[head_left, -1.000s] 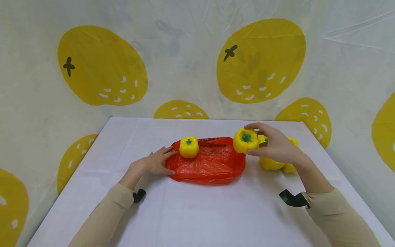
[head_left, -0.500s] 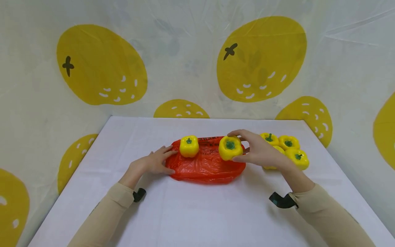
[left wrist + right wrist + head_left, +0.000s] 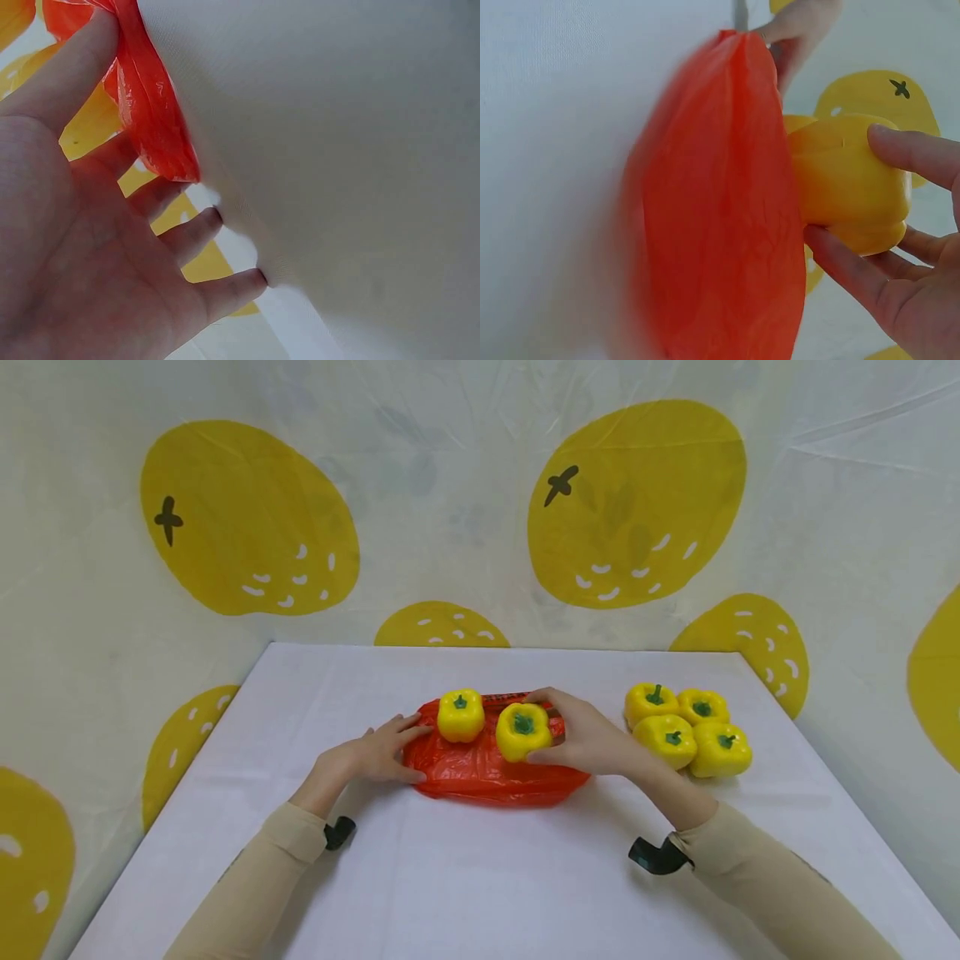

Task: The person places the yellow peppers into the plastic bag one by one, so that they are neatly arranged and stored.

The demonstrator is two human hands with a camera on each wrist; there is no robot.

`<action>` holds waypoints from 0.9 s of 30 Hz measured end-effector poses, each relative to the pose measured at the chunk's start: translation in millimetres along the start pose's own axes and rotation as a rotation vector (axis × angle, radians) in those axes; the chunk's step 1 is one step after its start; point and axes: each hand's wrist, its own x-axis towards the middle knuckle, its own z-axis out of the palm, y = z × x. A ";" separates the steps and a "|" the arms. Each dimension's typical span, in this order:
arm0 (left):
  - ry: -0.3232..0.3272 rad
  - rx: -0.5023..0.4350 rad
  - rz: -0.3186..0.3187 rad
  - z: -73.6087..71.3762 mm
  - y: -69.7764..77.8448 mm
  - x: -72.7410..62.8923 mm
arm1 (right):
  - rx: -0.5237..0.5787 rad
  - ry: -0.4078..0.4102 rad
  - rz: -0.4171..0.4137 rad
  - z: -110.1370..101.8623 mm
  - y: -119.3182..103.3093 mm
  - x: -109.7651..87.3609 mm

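My right hand (image 3: 581,735) holds a yellow bell pepper (image 3: 523,732) between thumb and fingers, over the middle of a red plastic bag (image 3: 480,781) that lies flat on the table. In the right wrist view the held pepper (image 3: 855,180) sits right at the bag's upper surface (image 3: 727,195). A second yellow bell pepper (image 3: 461,716) stands upright on the bag's left part, stem up. At the bag's left end, my left hand (image 3: 378,752) rests with fingers spread. The left wrist view has its thumb and a finger touching the bag's edge (image 3: 154,112), the other fingertips on the tablecloth.
Several more yellow bell peppers (image 3: 667,739) stand in a close group on the table to the right of the bag. A white cloth (image 3: 465,877) covers the table. Behind it hangs a pale curtain (image 3: 442,510) printed with large yellow fruit.
My right hand has carried the held pepper leftward from the bag's right end to its middle, near the other pepper. The group at right has come into full view. My left hand stays put.
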 end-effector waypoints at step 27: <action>-0.016 0.012 -0.019 -0.5 -0.1 1.4 | 0.028 -0.032 0.023 52.5 -22.2 18.3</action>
